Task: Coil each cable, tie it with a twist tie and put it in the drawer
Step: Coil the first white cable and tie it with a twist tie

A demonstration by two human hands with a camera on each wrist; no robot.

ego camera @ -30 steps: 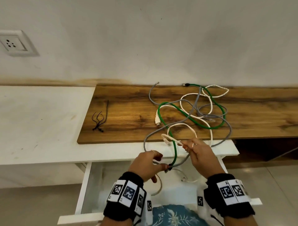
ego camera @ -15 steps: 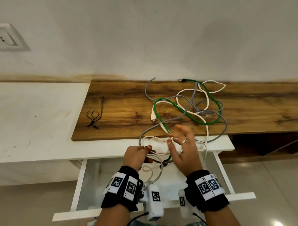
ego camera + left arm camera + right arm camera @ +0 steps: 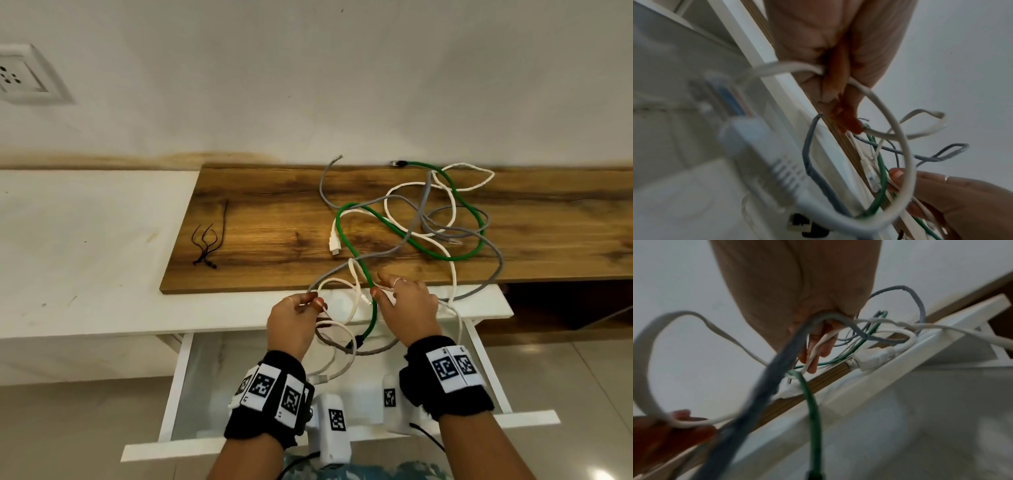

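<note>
Over the open white drawer (image 3: pixel 178 383), my left hand (image 3: pixel 317 303) grips small loops of the white cable (image 3: pixel 334 281), which also shows as a ring (image 3: pixel 898 129) in the left wrist view. My right hand (image 3: pixel 382 287) pinches a further stretch of the same white cable (image 3: pixel 813 350) at the board's front edge. The green cable (image 3: pixel 374 315) and grey cable (image 3: pixel 322 186) lie tangled with it on the wooden board (image 3: pixel 267 212), and both hang between my hands into the drawer. Black twist ties (image 3: pixel 207 240) lie at the board's left end.
A white counter (image 3: pixel 85 257) runs to the left of the board, with a wall socket (image 3: pixel 17 75) above it. A white plug (image 3: pixel 334 241) rests on the board. The wall stands right behind the board. Tiled floor lies either side of the drawer.
Half a second ago my right hand was spread open beside the left; now it pinches the white cable again. My left hand holds the loops and has barely shifted.
</note>
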